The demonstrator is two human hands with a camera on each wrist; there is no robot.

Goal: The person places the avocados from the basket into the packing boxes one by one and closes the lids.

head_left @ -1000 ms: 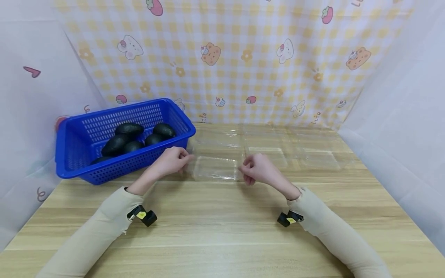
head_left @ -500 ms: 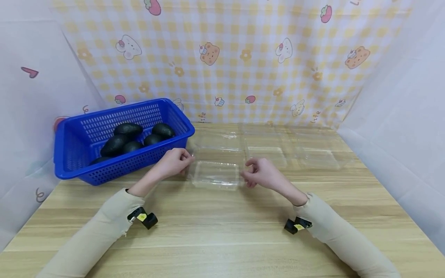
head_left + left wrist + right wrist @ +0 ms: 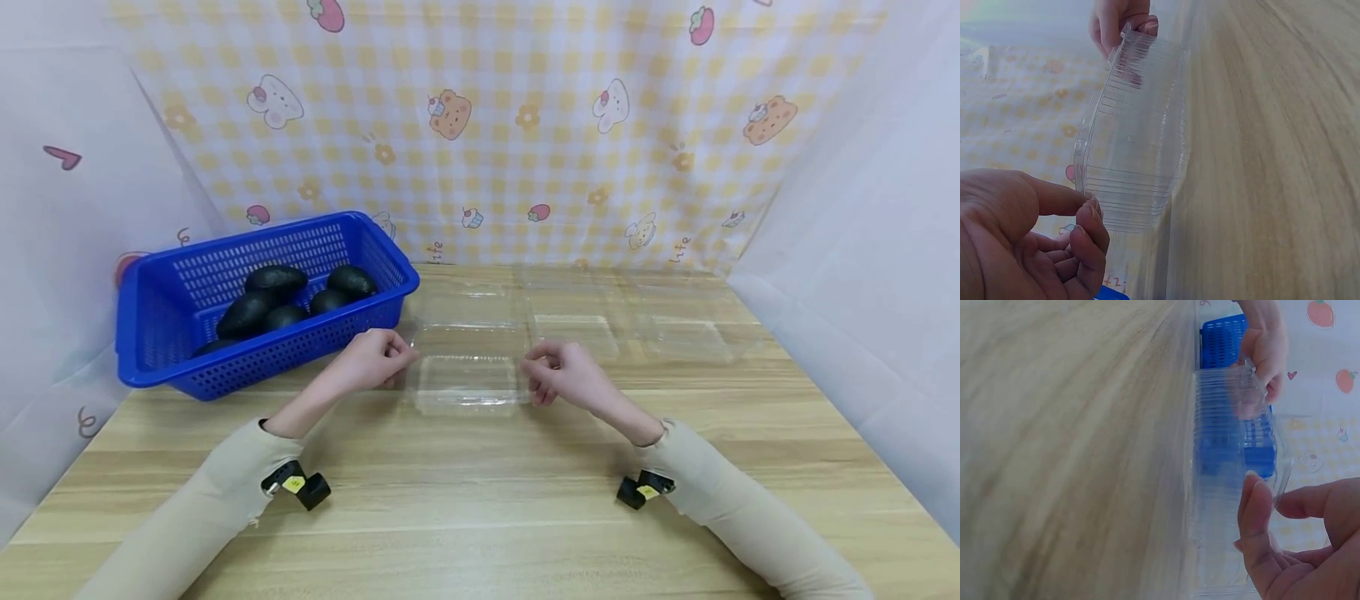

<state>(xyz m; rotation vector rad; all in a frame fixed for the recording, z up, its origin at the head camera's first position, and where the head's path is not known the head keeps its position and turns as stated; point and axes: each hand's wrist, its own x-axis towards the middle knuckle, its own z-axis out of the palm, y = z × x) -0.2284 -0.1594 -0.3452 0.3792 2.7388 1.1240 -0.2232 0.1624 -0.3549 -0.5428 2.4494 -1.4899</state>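
A clear plastic clamshell box (image 3: 468, 385) stands on the wooden table between my hands, its lid folded back toward the curtain. At its left end, my left hand (image 3: 375, 358) pinches the rim between thumb and fingertips; the left wrist view shows the same clear box (image 3: 1132, 137) close up. Opposite, the thumb and index finger of my right hand (image 3: 566, 377) pinch the right rim, as the right hand (image 3: 1300, 534) also shows in the right wrist view. Through the box's clear wall I see the table and nothing inside.
A blue perforated basket (image 3: 341, 322) with several dark avocados (image 3: 247, 313) stands at the left. Two more clear clamshell boxes, a middle one (image 3: 573, 329) and a right one (image 3: 686, 333), lie open to the right. A checked curtain (image 3: 510, 142) hangs behind the table.
The held clamshell box has come a little toward me, away from the curtain, with both hands on its ends. The basket and the other boxes have stayed put.
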